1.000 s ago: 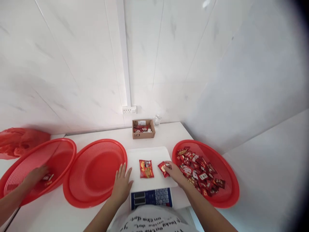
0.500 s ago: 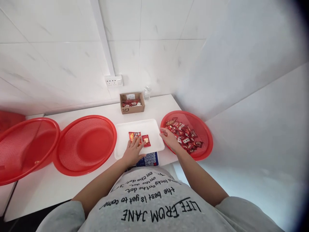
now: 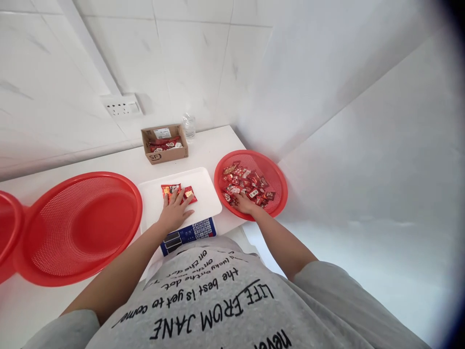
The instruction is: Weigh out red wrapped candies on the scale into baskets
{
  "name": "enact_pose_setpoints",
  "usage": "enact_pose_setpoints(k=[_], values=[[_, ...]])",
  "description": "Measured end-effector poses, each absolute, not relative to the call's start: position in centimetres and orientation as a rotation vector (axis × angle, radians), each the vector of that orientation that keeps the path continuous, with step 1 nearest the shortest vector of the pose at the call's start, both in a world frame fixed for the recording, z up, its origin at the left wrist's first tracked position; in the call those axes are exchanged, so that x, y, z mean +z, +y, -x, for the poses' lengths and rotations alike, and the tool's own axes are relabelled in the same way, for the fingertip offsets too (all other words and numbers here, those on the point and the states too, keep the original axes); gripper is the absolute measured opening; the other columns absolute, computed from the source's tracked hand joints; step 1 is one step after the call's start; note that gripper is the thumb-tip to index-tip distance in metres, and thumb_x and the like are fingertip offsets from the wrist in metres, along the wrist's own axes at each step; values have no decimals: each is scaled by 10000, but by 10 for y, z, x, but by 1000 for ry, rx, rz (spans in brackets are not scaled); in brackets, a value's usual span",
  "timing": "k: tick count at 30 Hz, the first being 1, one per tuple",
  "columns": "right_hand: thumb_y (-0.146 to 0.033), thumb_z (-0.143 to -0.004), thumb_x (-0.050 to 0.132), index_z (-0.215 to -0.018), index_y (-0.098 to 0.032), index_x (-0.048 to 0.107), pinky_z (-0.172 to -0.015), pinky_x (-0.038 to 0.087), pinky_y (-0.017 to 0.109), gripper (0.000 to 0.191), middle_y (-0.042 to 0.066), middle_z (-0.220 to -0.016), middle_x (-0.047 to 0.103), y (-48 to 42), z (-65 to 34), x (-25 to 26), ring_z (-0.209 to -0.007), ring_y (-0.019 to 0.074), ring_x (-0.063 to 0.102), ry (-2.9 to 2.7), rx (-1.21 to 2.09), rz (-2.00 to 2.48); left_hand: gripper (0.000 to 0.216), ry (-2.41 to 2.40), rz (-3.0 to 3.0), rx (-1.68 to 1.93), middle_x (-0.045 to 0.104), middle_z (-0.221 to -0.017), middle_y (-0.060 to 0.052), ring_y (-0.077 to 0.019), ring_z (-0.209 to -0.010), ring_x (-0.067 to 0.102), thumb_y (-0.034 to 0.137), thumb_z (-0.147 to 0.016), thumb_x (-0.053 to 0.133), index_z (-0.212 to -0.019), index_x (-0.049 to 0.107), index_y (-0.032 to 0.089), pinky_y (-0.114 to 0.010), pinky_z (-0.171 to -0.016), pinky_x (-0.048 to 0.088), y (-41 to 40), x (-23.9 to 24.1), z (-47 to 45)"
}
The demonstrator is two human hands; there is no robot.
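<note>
My left hand (image 3: 173,211) lies flat with fingers spread on the white pan of a scale (image 3: 203,194), its fingertips touching two red snack packets (image 3: 170,189) that lie there side by side. My right hand (image 3: 244,203) reaches into a red basket (image 3: 278,182) filled with several small red packets (image 3: 247,184). Its fingers are down among the packets, and I cannot see whether they hold one. The scale's blue keypad (image 3: 189,233) shows just below my left wrist.
A large empty red basket (image 3: 78,225) sits left of the scale, with the rim of another (image 3: 7,228) at the far left edge. A small cardboard box of packets (image 3: 164,143) and a clear bottle (image 3: 189,126) stand at the back by the wall. The wall corner lies close on the right.
My left hand moved onto the scale pan and over the packets. My right hand let go of a packet on the pan and went into the right basket. The view tilted down and right.
</note>
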State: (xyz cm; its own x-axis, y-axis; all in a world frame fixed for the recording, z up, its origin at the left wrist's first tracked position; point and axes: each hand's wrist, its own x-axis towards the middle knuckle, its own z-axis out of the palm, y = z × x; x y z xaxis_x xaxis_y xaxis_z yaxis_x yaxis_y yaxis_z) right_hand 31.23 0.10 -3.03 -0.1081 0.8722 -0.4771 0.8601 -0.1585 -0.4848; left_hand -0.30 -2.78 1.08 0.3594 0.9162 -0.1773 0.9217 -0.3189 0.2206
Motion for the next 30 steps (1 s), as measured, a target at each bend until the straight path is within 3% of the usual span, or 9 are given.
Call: enact_pose_setpoints(k=[3, 7, 14, 20, 23, 25, 30], values=[[-341, -709, 658, -1343, -282, 344, -1006, 279, 453, 710, 112, -1467, 190, 2, -304, -42, -1288, 327, 293, -1959, 1097, 2192, 573, 1663, -2319, -9, 191, -1504, -103, -305, -1384, 75, 490, -867, 385, -1382, 340, 243, -553, -1078, 95, -35, 16, 6], [-211, -692, 663, -1289, -293, 421, -979, 284, 516, 650, 126, -1436, 253, 6, -298, -46, -1266, 376, 289, -1785, 987, 2262, 558, 1698, -2272, 51, 212, -1496, -115, -300, -1384, 77, 480, -867, 382, -1363, 365, 223, -554, -1071, 131, -51, 23, 13], [-164, -745, 513, -1111, -182, 551, -895, 406, 335, 368, 80, -1142, 564, 16, -317, -37, -1013, 205, 534, -1612, 957, 2150, 484, 1801, -2204, 214, 322, -1442, -128, -315, -1374, 124, 435, -875, 366, -1280, 461, 187, -543, -1062, 198, -81, 26, 36], [-335, -811, 455, -1046, -149, 565, -714, 455, 246, 319, 63, -999, 642, 19, -338, -23, -798, 143, 591, -1489, 1055, 2106, 452, 1859, -2164, 286, 383, -1395, -127, -315, -1366, 158, 437, -871, 369, -1227, 502, 191, -525, -1056, 241, -87, 21, 51], [-449, -811, 469, -962, -149, 614, -710, 449, 263, 366, 66, -906, 670, 18, -340, -21, -774, 167, 601, -1592, 1181, 2147, 435, 1846, -2174, 314, 386, -1391, -120, -313, -1365, 166, 434, -872, 374, -1216, 505, 202, -527, -1050, 254, -86, 19, 51], [-457, -798, 503, -1009, -148, 610, -753, 441, 293, 389, 87, -944, 670, 16, -336, -24, -837, 202, 603, -1663, 1230, 2191, 424, 1824, -2188, 345, 403, -1377, -117, -316, -1362, 175, 435, -872, 378, -1202, 511, 204, -533, -1041, 270, -85, 17, 49], [-428, -663, 680, -1365, -186, 308, -888, 388, 433, 831, 191, -1284, 488, 10, -314, -34, -1091, 333, 521, -1766, 1102, 2466, 393, 1758, -2238, 377, 441, -1345, -112, -329, -1344, 220, 423, -867, 399, -1176, 520, 213, -548, -1012, 311, -85, 14, 46]])
